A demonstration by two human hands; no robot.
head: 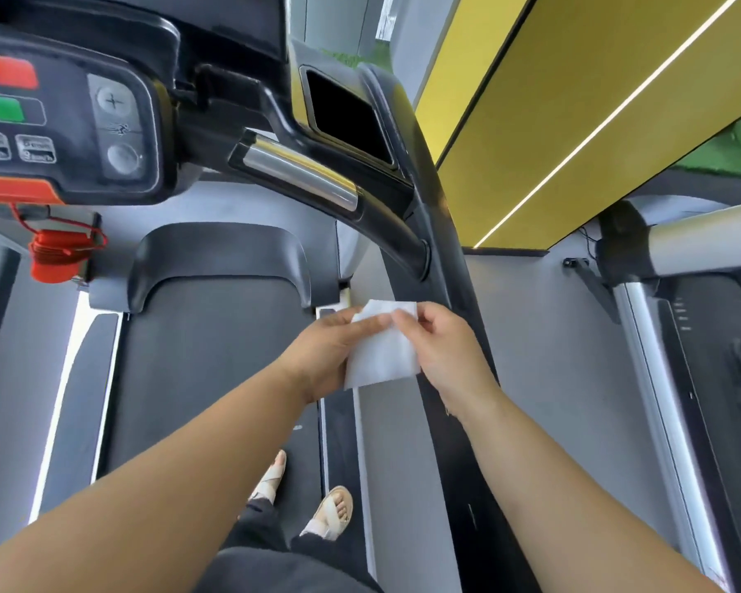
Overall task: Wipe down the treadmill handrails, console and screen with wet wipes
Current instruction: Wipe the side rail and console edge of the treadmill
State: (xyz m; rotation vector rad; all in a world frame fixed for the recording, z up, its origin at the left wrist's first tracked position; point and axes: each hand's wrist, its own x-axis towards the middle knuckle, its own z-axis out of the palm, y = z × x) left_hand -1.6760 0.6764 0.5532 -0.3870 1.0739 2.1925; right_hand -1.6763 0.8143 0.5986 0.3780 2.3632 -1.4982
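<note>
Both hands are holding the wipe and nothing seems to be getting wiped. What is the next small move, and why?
Probably press the wipe onto the black side handrail with the right hand and start rubbing. The left hand and right hand both hold the wipe, which looks spread flat and ready, and that rail runs right beside the hands.

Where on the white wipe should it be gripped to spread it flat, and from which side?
Pinch the wipe at its top corners, one hand from each side. It hangs as a limp sheet with its lower edge free, so holding the top likely lets it fall open. The left hand holds its left side; the right hand pinches it near the top.
</note>
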